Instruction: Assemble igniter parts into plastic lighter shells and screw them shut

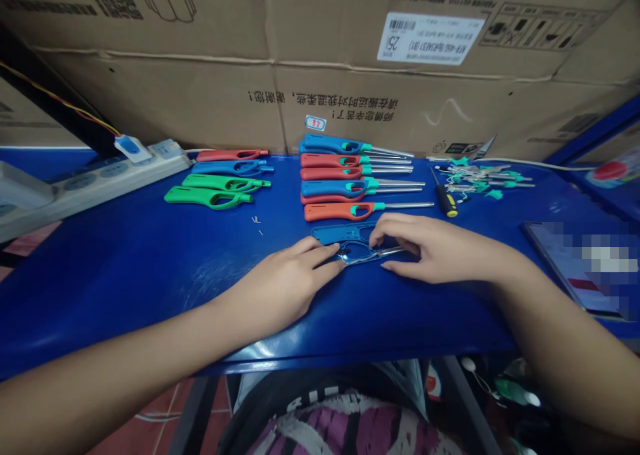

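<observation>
An opened blue gas lighter lies on the table before me, with thin wires and a metal tube in its half. My left hand is closed at its handle end, thumb and index finger pressed on the shell and wires. My right hand curls around the front end, its fingers near the trigger opening and its thumb below the metal tube. Right behind lies another blue shell half. Part of the lighter's inside is hidden under my fingers.
Assembled lighters lie in a row behind. Empty-looking handle shells are at left, near a power strip. A screwdriver and a pile of wired teal parts lie at right. A cardboard box stands behind.
</observation>
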### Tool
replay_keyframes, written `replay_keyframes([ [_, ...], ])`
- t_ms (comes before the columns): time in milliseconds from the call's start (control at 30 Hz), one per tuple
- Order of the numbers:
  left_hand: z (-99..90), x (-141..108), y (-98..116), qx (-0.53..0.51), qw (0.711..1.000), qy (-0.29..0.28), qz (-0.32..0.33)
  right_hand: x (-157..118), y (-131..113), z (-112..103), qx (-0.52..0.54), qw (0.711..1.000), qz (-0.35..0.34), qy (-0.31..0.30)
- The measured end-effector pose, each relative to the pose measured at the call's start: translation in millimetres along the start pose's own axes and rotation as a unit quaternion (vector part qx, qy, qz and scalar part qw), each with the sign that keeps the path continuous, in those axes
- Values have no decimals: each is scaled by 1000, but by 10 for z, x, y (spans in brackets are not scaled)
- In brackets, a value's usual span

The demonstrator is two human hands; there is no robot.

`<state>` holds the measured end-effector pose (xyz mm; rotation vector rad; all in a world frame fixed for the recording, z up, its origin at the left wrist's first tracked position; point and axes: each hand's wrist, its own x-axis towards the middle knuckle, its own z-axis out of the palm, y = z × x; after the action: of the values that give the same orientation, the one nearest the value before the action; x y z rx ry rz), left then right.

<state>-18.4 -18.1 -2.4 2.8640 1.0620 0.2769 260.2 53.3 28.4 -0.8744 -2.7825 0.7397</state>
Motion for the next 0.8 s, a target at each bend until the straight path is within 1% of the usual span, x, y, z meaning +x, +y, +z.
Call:
replay_keyframes([
  [100, 2, 0, 6, 4, 1000, 0, -2, -34, 52, -67, -20, 999, 40, -3],
  [167, 10, -3, 3, 5, 1000, 1, 1, -24, 99, -75, -9, 998, 53, -14],
  [333, 21, -19, -34, 8, 1000, -2, 18, 34, 158, -41, 46, 996, 67, -26],
  [500, 1, -12, -89, 37, 997, -7, 61, 26, 100, -24, 31, 996, 73, -36],
  [600, -6, 1, -116, 48, 996, -3, 78, 13, 81, -52, 29, 998, 55, -33],
  [633, -6, 3, -123, 48, 996, 0, 77, 9, 94, -78, 33, 998, 56, -23],
  [667, -6, 3, -129, 47, 996, 3, 75, 2, 122, -115, 34, 997, 67, 1],
  [700, -7, 2, -135, 44, 996, 8, 72, -10, 167, -164, 25, 994, 93, 42],
  [733, -8, -1, -140, 40, 997, 12, 68, -30, 230, -225, 4, 986, 135, 94],
  [767, -10, -4, -144, 37, 997, 16, 65, -60, 311, -297, -34, 967, 193, 160],
  [800, -13, -8, -147, 32, 997, 20, 64, -103, 405, -375, -87, 937, 258, 221],
])
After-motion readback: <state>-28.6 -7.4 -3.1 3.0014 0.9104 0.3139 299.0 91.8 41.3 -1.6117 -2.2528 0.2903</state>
